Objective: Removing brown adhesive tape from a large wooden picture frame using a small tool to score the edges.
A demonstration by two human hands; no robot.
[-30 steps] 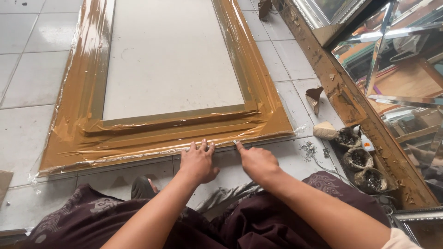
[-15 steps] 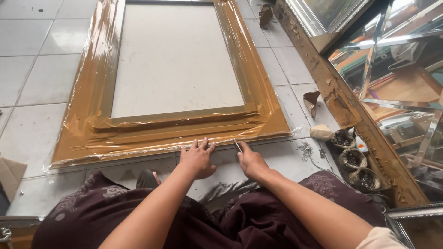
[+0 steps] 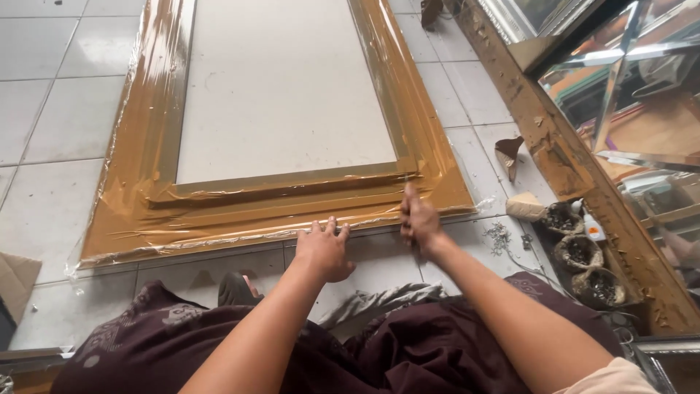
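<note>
Tiled floor (image 3: 65, 124); both hands (image 3: 324, 248) (image 3: 419, 219) seemingly press plastic-wrapped frame (image 3: 146, 204).

Frame: the wrapped picture frame (image 3: 146, 211) lay flat on the tiled floor (image 3: 65, 80), ahead of the person's lap.
Hands: the left hand (image 3: 324, 252) rested at the frame's near edge; the right hand (image 3: 418, 219) was just to its right, on the same edge.
Right side: small bowls (image 3: 580, 252) sat in a row by a wooden beam (image 3: 561, 160), with a scatter of staples (image 3: 499, 237) between them and the right hand.
Far left: a cardboard piece (image 3: 16, 281) lay on the floor.
</note>
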